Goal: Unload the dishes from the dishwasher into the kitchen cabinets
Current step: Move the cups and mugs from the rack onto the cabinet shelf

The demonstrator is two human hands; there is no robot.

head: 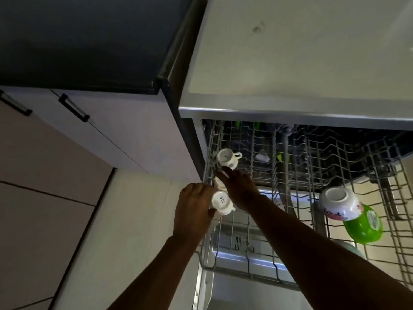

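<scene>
The upper rack (312, 166) of the dishwasher is pulled out in the right half of the frame, and most of it looks bare, so I judge that a good part of the unloading is done. What is left here: three white cups along the left edge of the rack, and two bowls at the right.

The left hand (194, 206) curls around the nearest cup (221, 202), which stands upside down, at the lower centre of the frame. The right hand (240, 186) lies over the middle cup (220, 183); its fingers reach forward, but I cannot tell if they already grip it. The far cup (228, 158) is untouched, just above. The white bowl (339, 203) and the green bowl (363, 224) lean together at the right. The cabinets (93, 121) at the upper left are closed.
</scene>
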